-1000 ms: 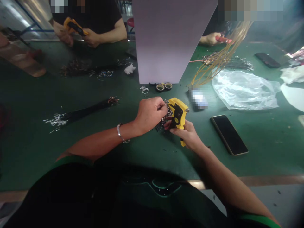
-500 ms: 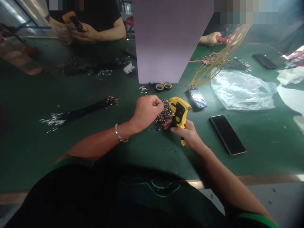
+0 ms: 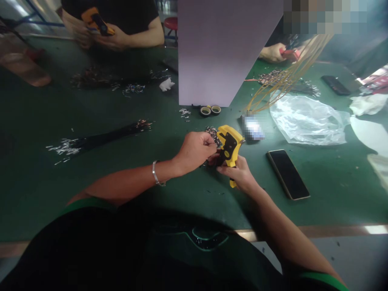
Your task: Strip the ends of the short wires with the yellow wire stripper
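My right hand (image 3: pixel 238 169) is wrapped round the handles of a yellow and black wire stripper (image 3: pixel 229 142), its jaws pointing up and left. Close to those jaws, my left hand (image 3: pixel 198 149) is pinched closed. What its fingertips hold, if anything, is too small to make out. Behind both hands lies a heap of short dark wires with coppery ends (image 3: pixel 213 134), partly hidden by my left hand. A bundle of long black wires (image 3: pixel 104 139) rests on the table to the left, with bright silvery tips at its left end and copper ones at its right.
Ahead stands a pale upright panel (image 3: pixel 218 52), with two tape rolls (image 3: pixel 210 110) at its foot. To the right lie a smartphone (image 3: pixel 287 174), a small blurred phone (image 3: pixel 253 128) and a clear plastic bag (image 3: pixel 309 121). Across the table, co-workers' hands hold an orange tool (image 3: pixel 97 21) and a red tool (image 3: pixel 290 54).
My left hand has moved right and slightly nearer to me, up to the stripper's jaws, covering more of the wire heap. My right hand keeps the stripper in nearly the same place.
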Demonstrator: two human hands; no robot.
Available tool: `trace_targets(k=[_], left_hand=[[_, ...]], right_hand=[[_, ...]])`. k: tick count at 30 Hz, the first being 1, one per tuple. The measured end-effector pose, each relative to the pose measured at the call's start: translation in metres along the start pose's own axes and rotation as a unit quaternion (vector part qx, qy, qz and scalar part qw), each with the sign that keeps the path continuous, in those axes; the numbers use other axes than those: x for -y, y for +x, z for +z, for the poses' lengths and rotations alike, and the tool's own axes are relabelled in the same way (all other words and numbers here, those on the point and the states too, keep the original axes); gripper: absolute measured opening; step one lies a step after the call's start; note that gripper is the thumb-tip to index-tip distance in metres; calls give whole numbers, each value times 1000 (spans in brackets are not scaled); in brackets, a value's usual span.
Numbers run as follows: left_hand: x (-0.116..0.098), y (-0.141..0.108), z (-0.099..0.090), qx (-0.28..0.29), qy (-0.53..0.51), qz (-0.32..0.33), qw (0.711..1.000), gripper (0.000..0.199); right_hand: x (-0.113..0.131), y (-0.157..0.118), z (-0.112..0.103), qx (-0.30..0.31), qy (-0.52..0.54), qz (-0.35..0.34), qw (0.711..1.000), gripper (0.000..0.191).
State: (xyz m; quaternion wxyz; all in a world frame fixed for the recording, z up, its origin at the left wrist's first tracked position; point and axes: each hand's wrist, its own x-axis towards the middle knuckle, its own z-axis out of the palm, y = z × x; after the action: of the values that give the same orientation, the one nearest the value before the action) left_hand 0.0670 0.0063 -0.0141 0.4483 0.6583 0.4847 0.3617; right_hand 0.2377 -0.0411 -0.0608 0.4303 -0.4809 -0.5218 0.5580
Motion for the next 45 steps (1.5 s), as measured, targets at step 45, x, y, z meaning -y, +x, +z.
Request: trace_targets(k=[45], left_hand=[[-2, 12, -21, 153, -108, -119, 975, 25]], right_hand=[[-24, 4, 31, -136, -301, -147, 932, 20]])
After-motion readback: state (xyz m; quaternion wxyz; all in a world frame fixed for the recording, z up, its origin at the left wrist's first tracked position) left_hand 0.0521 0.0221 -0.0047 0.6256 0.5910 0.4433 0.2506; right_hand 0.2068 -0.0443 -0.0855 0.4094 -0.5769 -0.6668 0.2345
